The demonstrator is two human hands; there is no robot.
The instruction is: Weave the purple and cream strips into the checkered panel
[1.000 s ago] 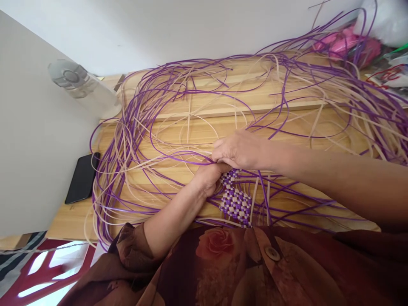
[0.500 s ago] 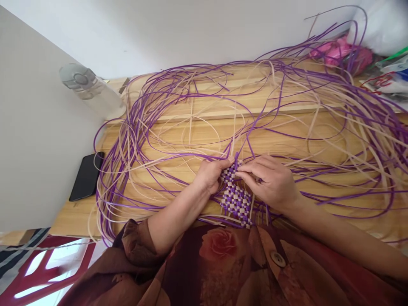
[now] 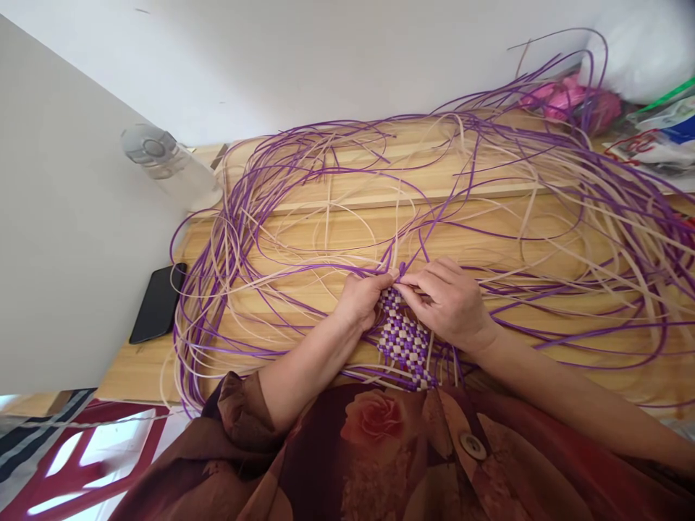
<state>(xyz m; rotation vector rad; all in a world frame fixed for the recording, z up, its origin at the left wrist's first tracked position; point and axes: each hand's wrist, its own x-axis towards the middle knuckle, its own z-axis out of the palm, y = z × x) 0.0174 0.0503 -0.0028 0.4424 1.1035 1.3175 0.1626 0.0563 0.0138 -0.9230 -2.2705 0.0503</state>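
A small woven piece [image 3: 406, 341] in a purple and cream checked pattern lies before my body, its lower edge close to my shirt. My left hand [image 3: 361, 297] grips its upper left edge, thumb on top. At the upper right edge, my right hand [image 3: 453, 300] pinches a purple strand with thumb and forefinger, close to my left thumb. A short purple loop [image 3: 402, 269] stands up between the two hands. Long purple and cream strands [image 3: 211, 268] run out from the weave to both sides. My fingers hide part of its top edge.
Loose strands [image 3: 613, 195] sweep round the wooden table [image 3: 304, 231] in a wide ring. To the left are a black phone [image 3: 158, 304] and a clear bottle with a grey lid [image 3: 171, 166]. Pink wrapping [image 3: 567, 100] and plastic bags [image 3: 641, 58] sit at the back right.
My right hand has moved slightly up and left, nearer my left thumb. The purple loop between my hands looks shorter. The whole view has shifted a little.
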